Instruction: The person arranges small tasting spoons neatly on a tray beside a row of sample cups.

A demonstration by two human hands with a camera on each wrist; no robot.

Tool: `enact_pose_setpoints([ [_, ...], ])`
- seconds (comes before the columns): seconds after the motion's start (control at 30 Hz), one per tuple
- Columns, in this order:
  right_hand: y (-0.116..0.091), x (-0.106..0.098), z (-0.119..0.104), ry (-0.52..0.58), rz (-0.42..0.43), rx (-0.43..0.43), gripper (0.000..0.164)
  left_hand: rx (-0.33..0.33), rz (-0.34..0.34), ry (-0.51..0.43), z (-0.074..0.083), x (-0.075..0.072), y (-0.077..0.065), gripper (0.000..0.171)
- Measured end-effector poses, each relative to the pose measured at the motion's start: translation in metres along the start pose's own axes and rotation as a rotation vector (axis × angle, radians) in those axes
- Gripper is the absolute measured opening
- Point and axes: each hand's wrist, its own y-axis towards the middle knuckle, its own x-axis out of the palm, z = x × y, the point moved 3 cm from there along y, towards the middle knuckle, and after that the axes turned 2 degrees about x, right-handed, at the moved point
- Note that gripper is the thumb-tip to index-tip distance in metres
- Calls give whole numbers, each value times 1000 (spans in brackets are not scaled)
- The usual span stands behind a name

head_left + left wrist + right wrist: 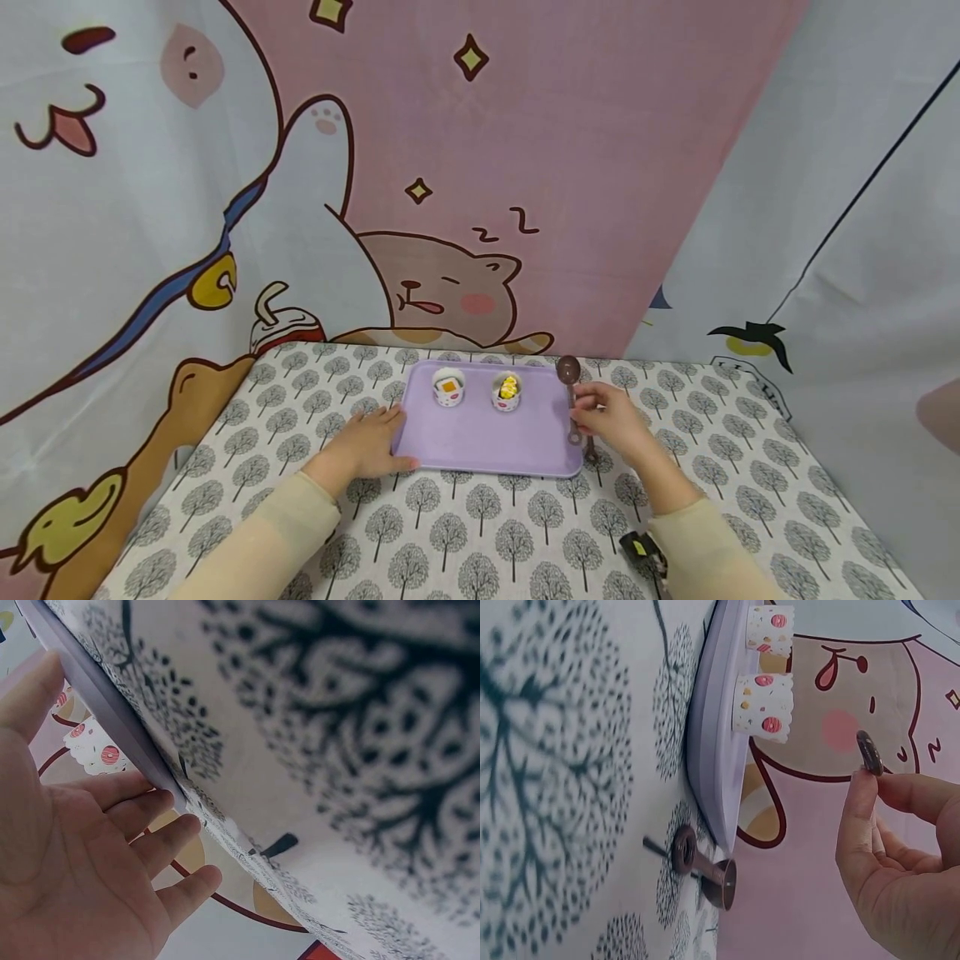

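A person sat at a table (480,533) covered in a tree-print cloth. A purple tray (487,433) lay at its middle, with two paper cups (448,387) along the far edge. The left hand (367,446) rested at the tray's left edge, fingers relaxed and touching its rim. The right hand (611,417), at the tray's right edge, pinched a brown spoon (570,375) between thumb and fingertips. More brown spoons (705,870) lay on the cloth just beside the tray's near right corner.
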Motion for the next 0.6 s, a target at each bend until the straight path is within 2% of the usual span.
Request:
enact_pose_setpoints([
  [0.6,3,14,-9,23,18,17,40,7,-3,-5,0,0,-1,96],
])
